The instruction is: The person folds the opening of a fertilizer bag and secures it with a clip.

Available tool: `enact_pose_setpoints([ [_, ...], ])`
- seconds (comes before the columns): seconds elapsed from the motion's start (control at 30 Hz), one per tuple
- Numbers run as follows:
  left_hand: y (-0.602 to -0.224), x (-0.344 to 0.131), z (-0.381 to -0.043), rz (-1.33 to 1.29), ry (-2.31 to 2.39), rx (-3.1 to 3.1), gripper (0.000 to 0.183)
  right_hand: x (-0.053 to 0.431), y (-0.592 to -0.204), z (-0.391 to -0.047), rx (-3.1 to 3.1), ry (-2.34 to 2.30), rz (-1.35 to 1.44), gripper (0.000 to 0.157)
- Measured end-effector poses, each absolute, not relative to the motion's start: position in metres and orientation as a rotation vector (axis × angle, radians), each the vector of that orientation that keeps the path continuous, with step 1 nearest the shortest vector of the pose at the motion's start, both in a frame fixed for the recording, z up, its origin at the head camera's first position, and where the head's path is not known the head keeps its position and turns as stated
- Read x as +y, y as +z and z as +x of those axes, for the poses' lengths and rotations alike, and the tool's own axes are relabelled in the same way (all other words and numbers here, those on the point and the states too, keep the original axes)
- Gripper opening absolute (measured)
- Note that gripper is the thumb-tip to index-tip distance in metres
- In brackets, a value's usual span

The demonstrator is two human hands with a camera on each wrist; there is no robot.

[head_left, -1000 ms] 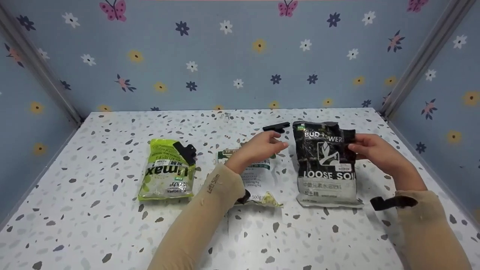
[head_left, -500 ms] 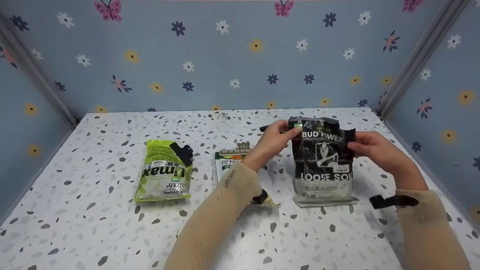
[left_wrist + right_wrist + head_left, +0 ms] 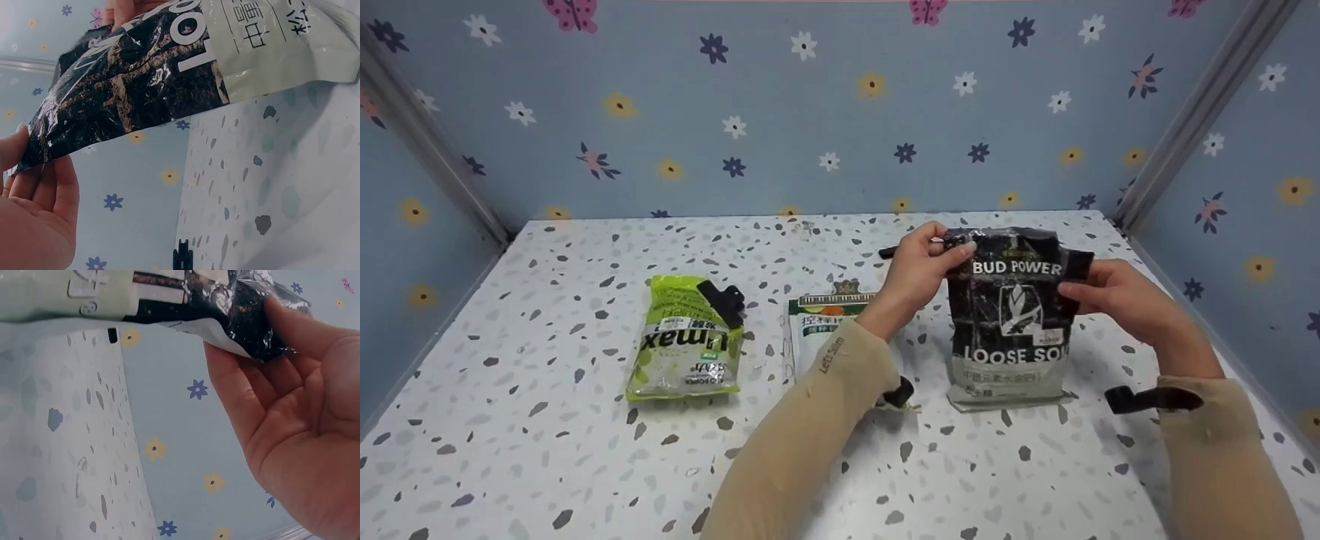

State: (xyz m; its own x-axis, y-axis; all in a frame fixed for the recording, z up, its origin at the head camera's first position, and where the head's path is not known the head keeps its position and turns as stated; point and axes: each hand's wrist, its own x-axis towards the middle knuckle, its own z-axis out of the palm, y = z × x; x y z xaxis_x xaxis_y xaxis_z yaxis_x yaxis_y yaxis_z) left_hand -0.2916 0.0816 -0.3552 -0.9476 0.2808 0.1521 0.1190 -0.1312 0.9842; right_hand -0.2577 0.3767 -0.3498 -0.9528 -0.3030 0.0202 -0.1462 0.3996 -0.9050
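Observation:
A black and pale-green bag [image 3: 1012, 322] marked "LOOSE SOIL" stands propped up, its lower edge at the tabletop. My left hand [image 3: 911, 277] pinches its upper left corner, thumb in front. At the upper right edge, my right hand [image 3: 1140, 304] holds the bag between thumb and fingers. Both grips also show in the wrist views, where the bag [image 3: 152, 84] slants from the left hand [image 3: 39, 219], and the other end of its top lies in the right hand [image 3: 292, 410]. Behind my left hand a black clip [image 3: 887, 253] is mostly hidden.
A green bag [image 3: 686, 341] with a black clip [image 3: 723, 303] on its corner lies to the left. Partly under my left forearm is a white and green bag [image 3: 810, 337]. Patterned blue panels [image 3: 780, 97] wall the speckled table [image 3: 547, 375].
My left hand has moved right and taken hold of the bag's upper left corner. The top of the bag has been raised and spread, and the loose clip has become mostly hidden.

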Motion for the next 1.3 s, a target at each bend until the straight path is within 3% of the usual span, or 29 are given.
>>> enact_pose_setpoints([
  [0.73,-0.336,0.072,-0.280,0.853,2.191,2.027,0.028,0.384,-0.329,-0.246,2.642,-1.457,-0.510,0.020],
  [0.97,-0.342,0.072,-0.283,0.884,2.187,1.985,0.031,0.400,-0.329,-0.246,2.187,-1.709,-0.861,0.040],
  [1.07,-0.343,0.073,-0.282,0.873,2.190,1.974,0.032,0.396,-0.329,-0.247,2.079,-1.855,-0.846,0.048],
  [1.3,-0.344,0.071,-0.280,0.873,2.157,1.991,0.036,0.368,-0.320,-0.252,2.305,-1.830,-0.680,0.031],
])
